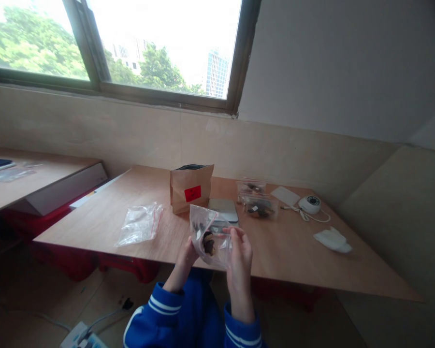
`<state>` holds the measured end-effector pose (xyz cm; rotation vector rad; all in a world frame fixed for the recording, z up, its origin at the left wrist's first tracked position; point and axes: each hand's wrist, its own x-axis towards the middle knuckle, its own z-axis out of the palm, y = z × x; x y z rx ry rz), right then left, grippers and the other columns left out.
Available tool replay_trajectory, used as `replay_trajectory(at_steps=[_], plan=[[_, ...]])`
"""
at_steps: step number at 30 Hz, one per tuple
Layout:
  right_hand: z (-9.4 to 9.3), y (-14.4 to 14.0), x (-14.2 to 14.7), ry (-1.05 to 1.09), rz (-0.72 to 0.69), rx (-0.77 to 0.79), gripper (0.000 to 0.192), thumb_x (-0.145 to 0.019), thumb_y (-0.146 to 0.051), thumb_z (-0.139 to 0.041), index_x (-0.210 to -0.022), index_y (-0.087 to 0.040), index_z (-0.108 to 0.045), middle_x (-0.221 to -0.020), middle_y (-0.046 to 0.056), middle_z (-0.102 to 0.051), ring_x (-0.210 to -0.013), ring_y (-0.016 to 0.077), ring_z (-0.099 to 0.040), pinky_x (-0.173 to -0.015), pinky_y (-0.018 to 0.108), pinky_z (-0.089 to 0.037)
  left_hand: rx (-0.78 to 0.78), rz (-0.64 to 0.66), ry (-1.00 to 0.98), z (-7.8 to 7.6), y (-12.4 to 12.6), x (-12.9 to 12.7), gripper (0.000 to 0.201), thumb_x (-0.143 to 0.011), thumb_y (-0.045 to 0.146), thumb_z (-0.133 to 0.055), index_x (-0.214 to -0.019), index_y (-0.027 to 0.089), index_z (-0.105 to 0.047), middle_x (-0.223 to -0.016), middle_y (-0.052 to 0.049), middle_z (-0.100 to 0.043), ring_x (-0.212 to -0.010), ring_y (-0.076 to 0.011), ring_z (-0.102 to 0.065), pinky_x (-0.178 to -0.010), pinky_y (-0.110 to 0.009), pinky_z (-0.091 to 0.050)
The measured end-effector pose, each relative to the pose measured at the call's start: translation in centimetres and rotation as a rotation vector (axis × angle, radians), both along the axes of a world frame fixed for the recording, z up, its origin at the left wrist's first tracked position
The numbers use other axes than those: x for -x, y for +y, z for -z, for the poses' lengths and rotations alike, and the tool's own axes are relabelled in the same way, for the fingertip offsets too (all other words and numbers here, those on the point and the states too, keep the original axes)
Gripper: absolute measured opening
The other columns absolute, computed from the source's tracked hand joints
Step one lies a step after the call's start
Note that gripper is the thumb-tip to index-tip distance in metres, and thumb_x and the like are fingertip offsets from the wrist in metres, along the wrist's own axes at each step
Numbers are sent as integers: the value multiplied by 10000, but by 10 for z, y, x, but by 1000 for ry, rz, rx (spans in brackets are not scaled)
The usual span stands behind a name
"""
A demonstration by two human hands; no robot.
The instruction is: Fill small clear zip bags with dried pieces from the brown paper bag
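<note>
1. From the head view, held a clear bag [218,243] above the near edge of the counter [286,251], in front of the scale [223,209], with both hands.
2. Gripped its lower left side with the left hand [187,252], partly hidden; pinched its upper right with the right hand [240,249].
3. Noted dark pieces [208,243] already inside; could not make out the state of the seal.
4. Counted at least two loaded bags [260,208] right of the scale, apparently done.
5. Found flat bags [139,224] on the left, seemingly unfilled.
6. Saw the pouch [192,191] upright, unsealed at the top; could not see inside.
7. Judged the bagging only partly complete.
</note>
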<state>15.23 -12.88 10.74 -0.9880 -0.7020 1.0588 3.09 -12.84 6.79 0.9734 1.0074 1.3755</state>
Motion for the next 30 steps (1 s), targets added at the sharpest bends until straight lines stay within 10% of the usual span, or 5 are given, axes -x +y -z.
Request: replay_trajectory(at_steps=[9,13,20,30], plan=[[2,-1,4,-258,123,-85,410,-783,-467,-634,-1075,-182,-588,-1135,111,-628,-950,202,-615,-839,336,-517,156,-143,-205,11,0,6,626,-745,560,-603,-1203,138,-541,-992,-111,-711,-633,-197,-679,-405,-240,-450],[0,-4,6,-290,-134,-138,242,-843,-396,-577,-930,-175,-625,-855,64,-669,-771,178,-632,-743,322,-529,201,-239,-190,24,4,16,539,-702,448,-700,-1157,178,-593,-1164,-95,-669,-925,-223,-689,-609,-260,-565],[13,4,11,-206,-89,-195,248,-742,-304,-703,-832,-224,-486,-851,30,-676,-794,190,-672,-782,347,-550,151,-237,-130,27,4,20,526,-727,497,-679,-1143,178,-639,-1120,-99,-698,-1046,-269,-656,-780,-330,-566],[16,2,4,-365,-432,-156,488,-780,-312,-679,-1250,-230,-578,-1337,76,-573,-1223,259,-542,-1039,386,-429,-45,-84,-4,5,0,24,397,-761,461,-672,-1022,168,-726,-1052,-90,-719,-1061,-254,-629,-925,-315,-482]])
